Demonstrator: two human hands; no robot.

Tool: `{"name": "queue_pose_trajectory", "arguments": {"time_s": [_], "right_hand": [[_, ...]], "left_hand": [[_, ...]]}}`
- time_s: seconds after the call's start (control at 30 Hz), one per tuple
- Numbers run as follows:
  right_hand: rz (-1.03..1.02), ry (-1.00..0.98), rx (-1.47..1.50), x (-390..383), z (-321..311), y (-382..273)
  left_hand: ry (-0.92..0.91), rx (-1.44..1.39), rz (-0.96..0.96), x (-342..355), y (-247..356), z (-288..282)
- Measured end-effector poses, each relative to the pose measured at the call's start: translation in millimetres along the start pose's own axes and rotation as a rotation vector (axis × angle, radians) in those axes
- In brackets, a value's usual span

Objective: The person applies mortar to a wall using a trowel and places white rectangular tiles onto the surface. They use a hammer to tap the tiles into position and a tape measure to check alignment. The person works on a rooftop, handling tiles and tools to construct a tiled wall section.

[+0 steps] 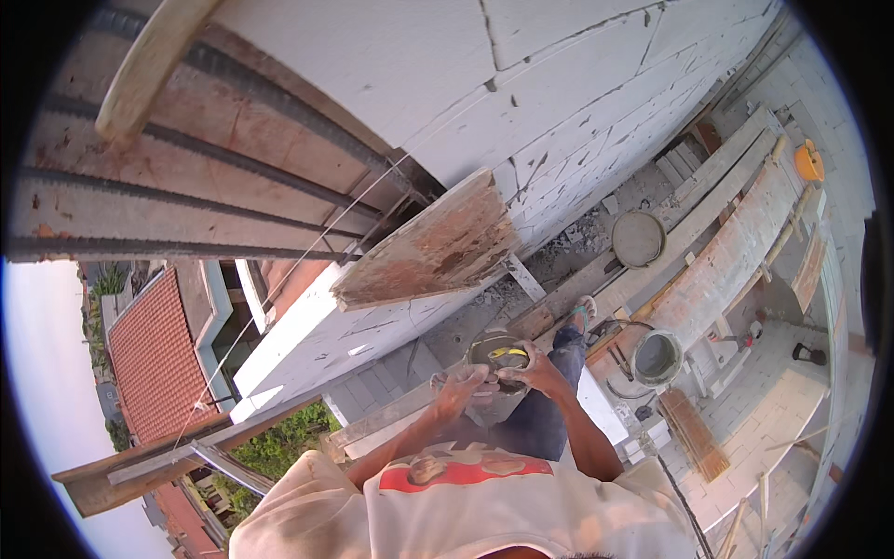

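My left hand [456,388] and my right hand [538,369] are close together in front of my body, fingers bent inward. Both look closed, but what they hold, if anything, is too small and dark to make out. Right behind them is a dark round bucket [480,351], partly covered by my hands. A curved yellow thing [507,353] shows against it beside my right fingers; whether it lies in the bucket or is in my hand I cannot tell.
A white block wall [559,112] rises ahead, with a rough board [438,247] at its end and steel bars [214,149] at left. Planks [717,270] form a walkway at right. A bucket [656,358], a round pan [638,238] and an orange helmet [808,161] are there.
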State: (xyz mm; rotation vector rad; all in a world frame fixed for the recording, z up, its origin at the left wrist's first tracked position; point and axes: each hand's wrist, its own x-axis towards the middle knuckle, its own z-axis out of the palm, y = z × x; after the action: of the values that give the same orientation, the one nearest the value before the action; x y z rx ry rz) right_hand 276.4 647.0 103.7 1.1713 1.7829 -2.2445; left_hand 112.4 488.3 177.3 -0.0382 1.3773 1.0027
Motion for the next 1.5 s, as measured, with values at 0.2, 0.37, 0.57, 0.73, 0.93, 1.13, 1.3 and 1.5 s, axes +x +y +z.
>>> {"name": "queue_pose_trajectory", "arguments": {"time_s": [0.2,0.37,0.57,0.73,0.93,1.13,1.3,1.5], "right_hand": [[-0.066,-0.202,-0.098,-3,107,-53],[0.029,-0.511,-0.167,-8,174,-99],[-0.063,-0.889,-0.508,3,258,-110],[-0.384,-1.167,-0.969,2,341,-129],[-0.478,-0.955,-1.229,13,313,-139],[-0.445,-0.705,-1.284,58,119,-129],[-0.531,-0.511,-1.347,45,88,-171],[-0.757,-0.393,-1.291,16,251,-214]], "left_hand": [[0.152,-0.05,0.191,-94,-7,-72],[0.287,-0.391,0.368,-122,-70,-109],[0.387,-0.68,0.346,-173,-118,-158],[0.469,-0.637,0.352,-176,-170,-205],[0.468,-1.067,0.448,-237,-165,-296],[0.779,-1.33,0.833,-295,-198,-484],[1.058,-1.437,0.948,-316,-147,-560],[1.046,-1.125,0.768,-293,-96,-564]]}}
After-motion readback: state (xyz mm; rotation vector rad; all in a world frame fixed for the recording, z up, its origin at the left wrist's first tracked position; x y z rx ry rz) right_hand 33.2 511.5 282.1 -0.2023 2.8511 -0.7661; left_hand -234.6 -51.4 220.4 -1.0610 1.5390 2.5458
